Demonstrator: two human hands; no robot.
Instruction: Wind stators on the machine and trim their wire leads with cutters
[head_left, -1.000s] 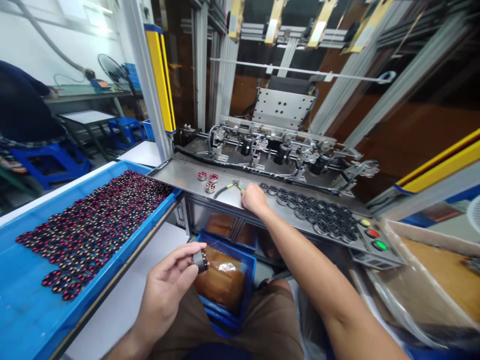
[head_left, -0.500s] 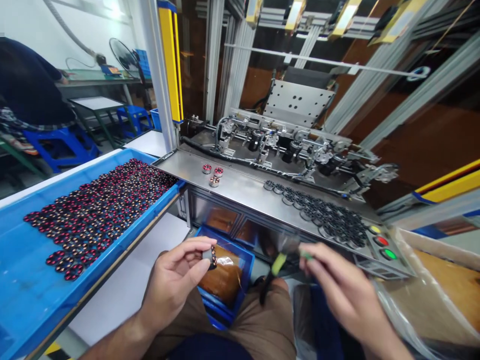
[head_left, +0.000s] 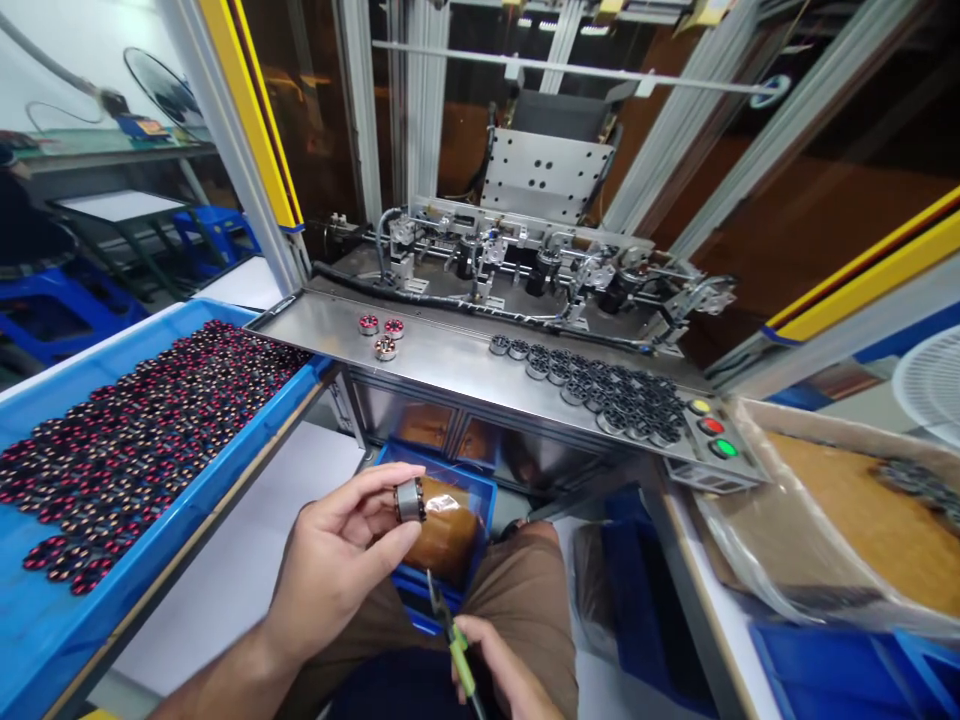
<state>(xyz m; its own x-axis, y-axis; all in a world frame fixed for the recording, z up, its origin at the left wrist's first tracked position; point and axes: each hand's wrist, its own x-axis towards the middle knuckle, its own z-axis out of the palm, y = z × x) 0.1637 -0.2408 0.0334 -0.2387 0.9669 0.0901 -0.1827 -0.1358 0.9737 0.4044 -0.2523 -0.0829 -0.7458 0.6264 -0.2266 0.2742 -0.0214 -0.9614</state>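
Observation:
My left hand (head_left: 337,570) pinches a small round wound motor stator (head_left: 410,499) between thumb and fingers, above my lap. My right hand (head_left: 506,675) sits low near my knee, closed round green-handled cutters (head_left: 452,640) whose dark tip points up toward the stator. A blue bin of brown scrap (head_left: 442,535) lies just below both hands. On the steel shelf (head_left: 450,365) rest three wound stators (head_left: 381,335) on the left and a cluster of several dark bare cores (head_left: 600,390) on the right.
A blue tray (head_left: 45,620) at my left holds several rows of red-wound stators (head_left: 142,430). Yellow, red and green buttons (head_left: 711,426) sit at the shelf's right end. A winding machine (head_left: 525,265) stands behind. A lined cardboard box (head_left: 847,510) is at right. Another person's dark sleeve (head_left: 22,235) shows far left.
My right hand picked the green-handled cutters off the steel shelf and drew them down to my lap. My left hand kept the stator. The view shifted right.

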